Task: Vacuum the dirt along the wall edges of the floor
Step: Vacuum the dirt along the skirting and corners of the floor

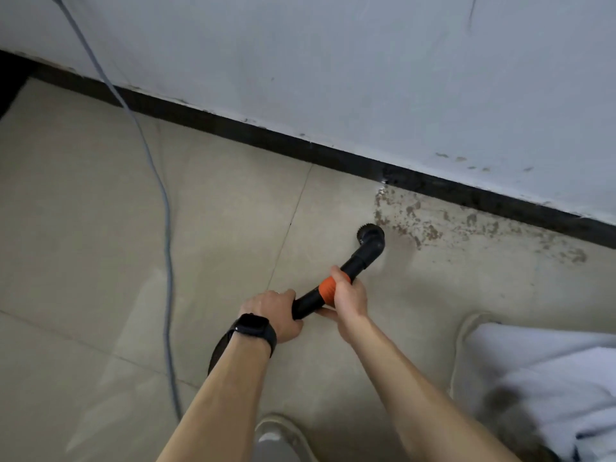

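Note:
A black vacuum hose with an orange collar [326,288] ends in an angled round brush nozzle [370,235] that rests on the beige tile floor. My left hand [275,313], with a black watch on its wrist, grips the hose behind the collar. My right hand [346,295] grips the orange collar just ahead of it. Brown dirt [430,221] is scattered on the tiles along the black skirting board [300,145], starting right beside the nozzle and running to the right.
A grey cable [166,235] hangs down the white wall [366,61] and trails over the floor on the left. A shoe [280,438] shows at the bottom centre. A bent knee in pale cloth [546,378] fills the lower right.

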`<state>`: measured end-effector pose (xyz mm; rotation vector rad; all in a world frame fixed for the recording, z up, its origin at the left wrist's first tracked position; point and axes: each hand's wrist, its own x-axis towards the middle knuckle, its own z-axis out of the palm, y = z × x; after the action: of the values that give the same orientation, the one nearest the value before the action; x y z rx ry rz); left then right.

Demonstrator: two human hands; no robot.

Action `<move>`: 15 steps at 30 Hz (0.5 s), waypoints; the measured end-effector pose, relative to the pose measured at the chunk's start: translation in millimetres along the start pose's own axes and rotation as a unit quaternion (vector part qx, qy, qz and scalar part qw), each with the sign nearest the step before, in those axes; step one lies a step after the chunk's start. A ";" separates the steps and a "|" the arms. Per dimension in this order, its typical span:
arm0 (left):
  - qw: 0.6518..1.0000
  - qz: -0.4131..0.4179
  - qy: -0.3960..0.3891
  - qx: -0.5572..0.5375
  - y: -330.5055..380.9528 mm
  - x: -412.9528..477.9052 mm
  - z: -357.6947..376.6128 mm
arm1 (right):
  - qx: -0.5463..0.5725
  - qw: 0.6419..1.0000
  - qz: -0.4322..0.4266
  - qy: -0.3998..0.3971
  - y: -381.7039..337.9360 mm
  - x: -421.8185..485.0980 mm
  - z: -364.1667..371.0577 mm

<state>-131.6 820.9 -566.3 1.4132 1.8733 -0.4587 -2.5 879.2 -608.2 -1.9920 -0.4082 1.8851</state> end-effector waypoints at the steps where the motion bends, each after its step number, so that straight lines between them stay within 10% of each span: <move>1: 1.000 0.008 -0.009 -0.007 9.5 -0.3 0.0 | 0.011 1.000 -0.001 0.008 1.0 -2.1 -7.6; 15: 0.996 0.059 -0.073 0.003 0.0 51.9 15.1 | -0.001 0.998 -0.037 0.042 7.2 30.3 -2.7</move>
<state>-133.0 845.7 -614.4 1.4461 1.6629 -0.4968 1.9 886.2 -638.4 -2.0205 -0.4549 1.7506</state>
